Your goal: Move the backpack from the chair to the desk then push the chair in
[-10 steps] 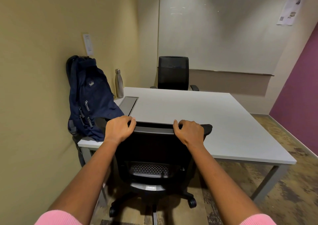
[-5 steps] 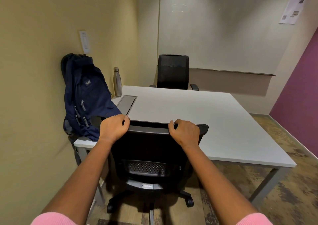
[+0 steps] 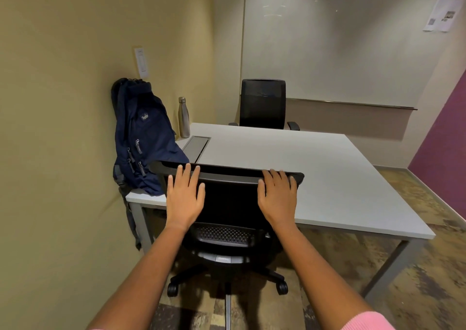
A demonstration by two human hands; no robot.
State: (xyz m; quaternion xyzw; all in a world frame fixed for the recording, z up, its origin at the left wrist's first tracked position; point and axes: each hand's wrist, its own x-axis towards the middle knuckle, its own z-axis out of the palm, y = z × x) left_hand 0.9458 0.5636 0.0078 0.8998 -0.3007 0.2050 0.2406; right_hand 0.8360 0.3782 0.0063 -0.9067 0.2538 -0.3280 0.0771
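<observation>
The navy backpack (image 3: 141, 138) stands upright on the near left corner of the white desk (image 3: 290, 163), leaning against the yellow wall, with a strap hanging over the desk's edge. A black office chair (image 3: 229, 211) sits tucked against the desk's near edge, its back towards me. My left hand (image 3: 185, 196) and my right hand (image 3: 276, 197) are both flat with fingers spread, at the top of the chair's backrest. Neither hand grips anything.
A steel water bottle (image 3: 183, 120) stands by the wall behind the backpack, next to a grey cable hatch (image 3: 196, 147). A second black chair (image 3: 262, 104) is at the desk's far side. A purple wall (image 3: 443, 138) bounds the right.
Both hands have let go of the chair's top edge and now lie flat with fingers spread. The chair stands closer under the desk.
</observation>
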